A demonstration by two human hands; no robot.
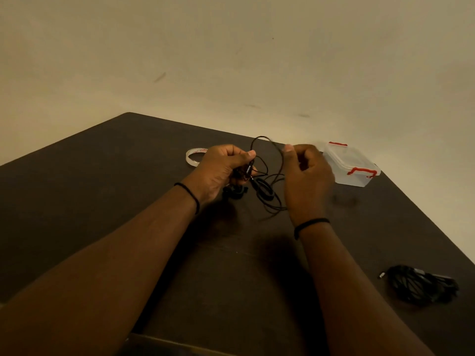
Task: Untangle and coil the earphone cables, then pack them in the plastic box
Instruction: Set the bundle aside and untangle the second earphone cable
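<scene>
Tape roll (194,157) at far left of the counter (102,191). Left hand (221,170) grips the bunched cable (267,186), thumb pinching a strand. Right hand (305,176), blurred, pinches a raised loop. Box (350,164) sits closed, beside the right hand. Another bundle (419,285) lies near right. Untangling in hand, I judge; next, draw the loop free before coiling.

There is a single view, from a camera worn on the person's head. It looks forward and down over both forearms onto a dark worktop (102,201), with a pale wall filling the upper half. The wide lens bends the worktop's edges. The hands sit mid-frame at arm's reach, the forearms running close under the lens. No second view shares the scene.
</scene>
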